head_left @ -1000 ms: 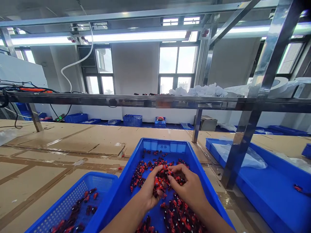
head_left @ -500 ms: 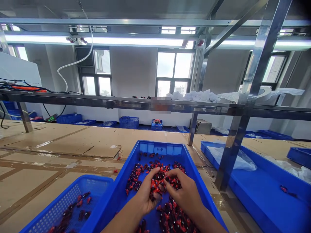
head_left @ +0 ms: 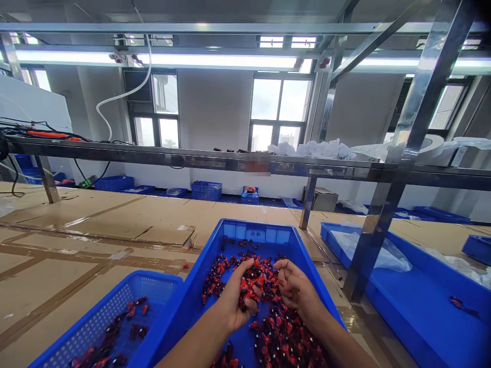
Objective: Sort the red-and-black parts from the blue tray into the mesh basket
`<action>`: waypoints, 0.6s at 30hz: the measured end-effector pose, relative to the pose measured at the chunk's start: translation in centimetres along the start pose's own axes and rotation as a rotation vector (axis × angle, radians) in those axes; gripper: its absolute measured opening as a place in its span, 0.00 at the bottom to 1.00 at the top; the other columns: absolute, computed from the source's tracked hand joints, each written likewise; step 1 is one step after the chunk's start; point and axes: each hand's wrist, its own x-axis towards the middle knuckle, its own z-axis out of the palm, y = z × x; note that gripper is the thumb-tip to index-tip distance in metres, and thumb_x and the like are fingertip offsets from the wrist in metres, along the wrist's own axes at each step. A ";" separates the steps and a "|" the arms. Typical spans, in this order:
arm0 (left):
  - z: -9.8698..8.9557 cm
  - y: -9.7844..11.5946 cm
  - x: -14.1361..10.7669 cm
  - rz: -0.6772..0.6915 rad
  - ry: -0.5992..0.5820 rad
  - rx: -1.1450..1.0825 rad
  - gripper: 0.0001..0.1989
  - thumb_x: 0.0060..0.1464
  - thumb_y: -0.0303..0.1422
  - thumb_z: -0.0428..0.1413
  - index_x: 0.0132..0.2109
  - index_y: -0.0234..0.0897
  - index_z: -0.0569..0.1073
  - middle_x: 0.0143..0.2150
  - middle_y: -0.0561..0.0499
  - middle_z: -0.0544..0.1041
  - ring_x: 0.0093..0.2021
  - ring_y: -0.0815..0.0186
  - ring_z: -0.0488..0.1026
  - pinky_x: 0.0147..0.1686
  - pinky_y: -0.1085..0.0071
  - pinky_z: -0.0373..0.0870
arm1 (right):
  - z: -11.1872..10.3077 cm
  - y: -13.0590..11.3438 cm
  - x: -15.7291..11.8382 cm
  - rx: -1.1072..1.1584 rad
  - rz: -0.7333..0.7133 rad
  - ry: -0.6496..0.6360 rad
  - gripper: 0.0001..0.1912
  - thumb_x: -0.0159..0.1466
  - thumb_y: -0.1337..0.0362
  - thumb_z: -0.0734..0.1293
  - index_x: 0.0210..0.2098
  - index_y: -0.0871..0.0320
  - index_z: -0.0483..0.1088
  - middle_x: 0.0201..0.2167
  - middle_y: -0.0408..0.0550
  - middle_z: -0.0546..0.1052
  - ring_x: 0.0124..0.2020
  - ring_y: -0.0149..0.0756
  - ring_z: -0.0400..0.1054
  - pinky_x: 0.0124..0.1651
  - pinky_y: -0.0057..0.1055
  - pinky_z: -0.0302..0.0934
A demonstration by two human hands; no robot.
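Note:
A deep blue tray [head_left: 274, 232] holds many small red and black pieces [head_left: 278, 332], heaped thickest at its near right. Over the tray, my left hand [head_left: 238, 296] is cupped around several of these red and black pieces [head_left: 251, 286]. To its right, my right hand [head_left: 297, 289] has its fingers curled together above the pieces; whatever is between the fingertips is too small to make out. The two hands are a short gap apart.
At the left stands a perforated blue basket [head_left: 153, 281] with more pieces. Another blue tray [head_left: 414, 301] with a plastic bag [head_left: 383, 255] lies at the right, behind a metal post [head_left: 374, 230]. A metal shelf [head_left: 192, 159] crosses above the cardboard-covered table [head_left: 153, 214].
My right hand has drawn away to the right from my left hand, and its fingers have curled in. My left hand still holds its pieces. The view has shifted slightly.

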 end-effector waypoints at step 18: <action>-0.1 -0.7 0.0 0.053 0.055 0.109 0.19 0.48 0.44 0.63 0.35 0.30 0.72 0.25 0.50 0.74 0.16 0.75 0.68 0.07 0.87 0.55 | 0.4 -0.3 -0.8 -0.127 -0.149 -0.122 0.16 0.62 0.54 0.65 0.43 0.57 0.72 0.22 0.37 0.56 0.20 0.27 0.51 0.23 0.25 0.47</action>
